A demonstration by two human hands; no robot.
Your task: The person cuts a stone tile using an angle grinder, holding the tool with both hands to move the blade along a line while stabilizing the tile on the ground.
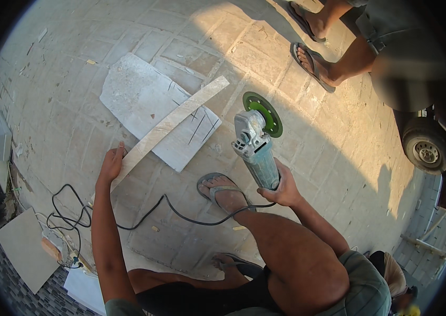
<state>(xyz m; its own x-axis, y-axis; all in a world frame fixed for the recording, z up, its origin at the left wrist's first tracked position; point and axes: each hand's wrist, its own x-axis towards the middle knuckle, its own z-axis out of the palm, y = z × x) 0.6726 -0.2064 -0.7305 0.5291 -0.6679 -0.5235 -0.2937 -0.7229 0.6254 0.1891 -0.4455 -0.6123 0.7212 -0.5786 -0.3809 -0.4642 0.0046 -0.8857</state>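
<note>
Right hand (284, 186) is grasping a grinder (260, 160); left hand (110, 165) is grasping a pale strip (169, 124) that is crossing a marked slab (152, 99).

The disc (270, 114) is coloured green, the grinder (263, 167) teal; the white slab (141, 100) is lined black, the strip (167, 126) perhaps mottled beige.

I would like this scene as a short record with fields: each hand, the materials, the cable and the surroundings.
Left hand: at the near part of a pale strip; exact grip unclear
Right hand: around the body of an angle grinder
Grinder disc: green, with small holes
Strip position: crosses over a white slab; contact unclear
Slab: dark lines marked on it
Cable: black, runs left from the grinder
Surroundings: paved ground, another person's sandalled foot, vehicle wheel
</note>
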